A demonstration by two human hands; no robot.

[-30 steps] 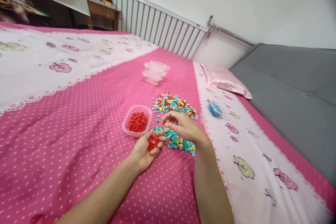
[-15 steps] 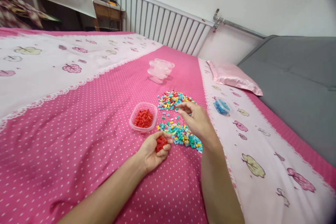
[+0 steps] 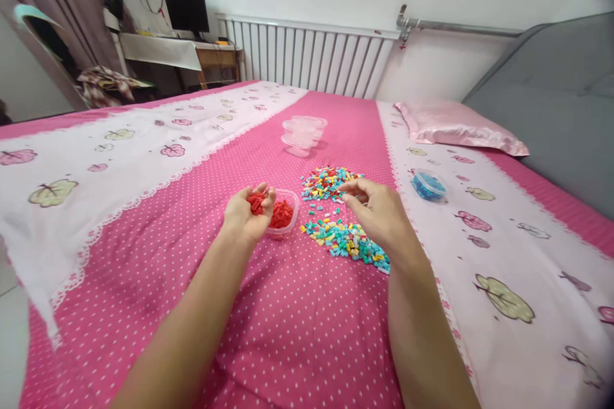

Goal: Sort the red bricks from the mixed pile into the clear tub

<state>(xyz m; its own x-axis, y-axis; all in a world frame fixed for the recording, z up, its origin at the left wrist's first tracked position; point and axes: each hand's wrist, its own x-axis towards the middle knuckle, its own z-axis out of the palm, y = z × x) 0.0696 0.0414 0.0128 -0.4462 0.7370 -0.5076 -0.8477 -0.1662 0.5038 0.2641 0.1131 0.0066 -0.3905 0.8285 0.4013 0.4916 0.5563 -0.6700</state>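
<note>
My left hand [image 3: 247, 214] is cupped around a handful of small red pieces and hovers over the near left rim of a clear plastic tub [image 3: 289, 208] that holds more red pieces. My right hand [image 3: 377, 208] rests over a heap of mixed coloured pieces [image 3: 336, 211] spread on the pink dotted bedspread. Its thumb and forefinger are pinched together over the far part of the heap; what they hold is too small to make out.
A stack of empty clear tubs [image 3: 303, 134] sits farther up the bed. A small tub of blue pieces [image 3: 428, 184] stands to the right on the pale band. A pink pillow [image 3: 455, 128], a grey headboard [image 3: 556, 108] and a radiator [image 3: 311, 54] lie beyond.
My left hand has moved from beside the heap up and left over the red tub, still holding red pieces. My right hand stays over the heap. The camera view has tilted up.
</note>
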